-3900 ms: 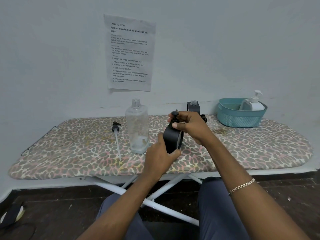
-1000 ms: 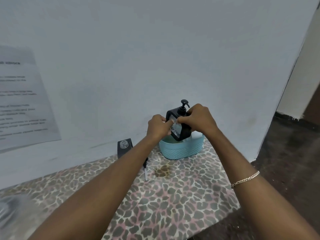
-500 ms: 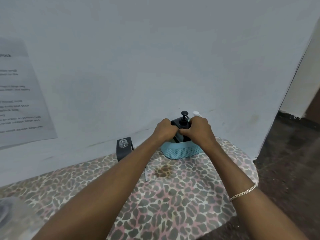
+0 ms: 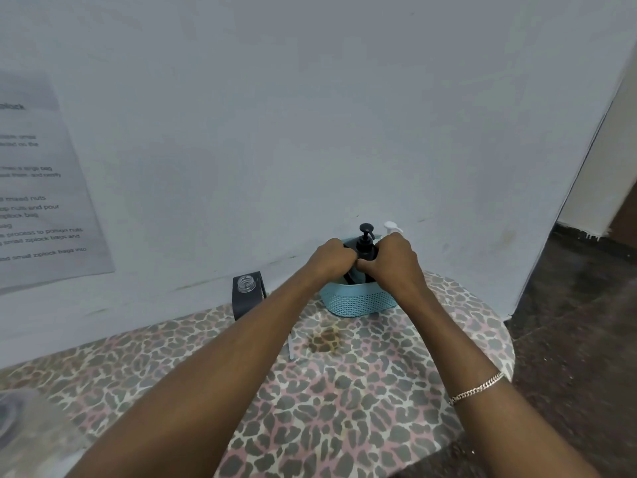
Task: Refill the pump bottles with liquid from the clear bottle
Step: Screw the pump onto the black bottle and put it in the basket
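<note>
Between our left hand (image 4: pixel 332 258) and right hand (image 4: pixel 393 260), the black pump bottle (image 4: pixel 366 241) sits low in the teal basket (image 4: pixel 358 300), and we curl the fingers of both hands around its shoulders. Left of our left hand, an uncapped black bottle (image 4: pixel 246 298) stands on the patterned surface (image 4: pixel 344 391).

A leopard-print ironing board (image 4: pixel 344 408) is seen; a teal basket (image 4: pixel 358 301) is set on it just beneath the left hand (image 4: pixel 332 258) and right hand (image 4: pixel 393 260); an uncapped black bottle (image 4: pixel 246 298) is stood left of the left hand; a thin white tube (image 4: pixel 291 346) and a brown stain (image 4: pixel 324 341) are found nearer than the hands.
</note>
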